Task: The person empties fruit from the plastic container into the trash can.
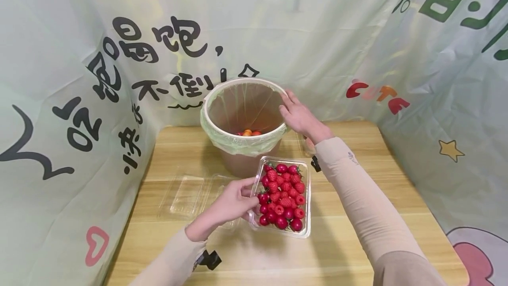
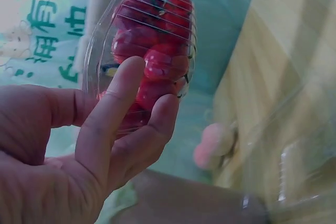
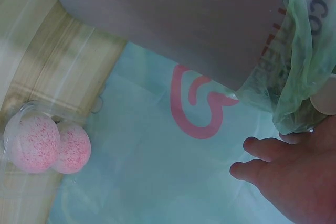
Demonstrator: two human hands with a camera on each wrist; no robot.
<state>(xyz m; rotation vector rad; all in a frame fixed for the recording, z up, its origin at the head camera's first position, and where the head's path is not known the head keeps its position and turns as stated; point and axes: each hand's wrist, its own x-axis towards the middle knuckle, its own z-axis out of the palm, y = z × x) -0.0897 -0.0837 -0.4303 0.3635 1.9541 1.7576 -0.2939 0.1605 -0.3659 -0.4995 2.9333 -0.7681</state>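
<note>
In the head view my left hand (image 1: 236,200) grips the left side of a clear plastic box (image 1: 308,228). Raspberries (image 1: 285,186) and cherry tomatoes (image 1: 281,222) fill it. The box is held raised and tilted in front of a bin. In the left wrist view, my thumb and fingers lie against its clear wall. My right hand (image 1: 299,116) touches the right rim of the brown bin (image 1: 238,162). Its fingers look extended in the right wrist view, beside the green bag (image 3: 299,61) that lines the bin. Several orange-red round fruits (image 1: 248,133) lie inside, partly hidden.
Clear plastic trays (image 1: 186,195) lie on the wooden table (image 1: 337,250) left of the bin. Two pink-speckled round things (image 3: 35,141) sit in clear plastic behind the right forearm. Printed cloth walls (image 1: 317,34) enclose the table at the back and sides.
</note>
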